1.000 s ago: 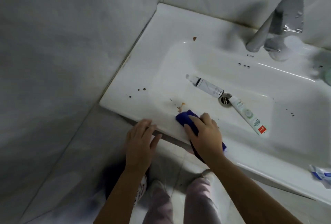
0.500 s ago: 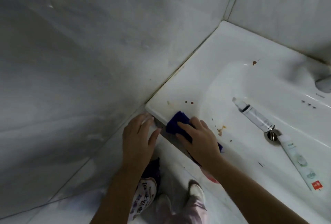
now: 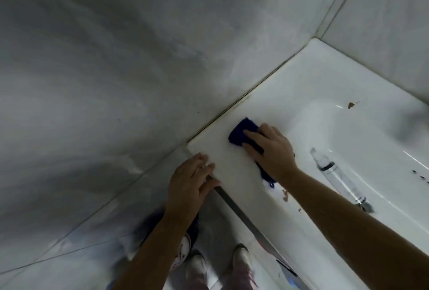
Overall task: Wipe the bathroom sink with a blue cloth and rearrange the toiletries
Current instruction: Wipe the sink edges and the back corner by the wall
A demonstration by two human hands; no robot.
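Flat-fingered, the right hand (image 3: 271, 152) presses the blue cloth (image 3: 240, 133) onto the sink (image 3: 290, 94)'s left rim, just beside the grey wall (image 3: 139, 80). Left hand (image 3: 189, 185) rests straight-fingered on the front corner. A tube (image 3: 336, 176) lies in the basin, and a brown stain (image 3: 351, 105) marks the far rim.

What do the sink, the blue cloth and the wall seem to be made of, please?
Sink: probably glazed white ceramic, glossy with bright highlights. Blue cloth: soft fabric, matte, bunched under the right hand. Wall: grey veined tile, stone or stone-look, with grout seams.
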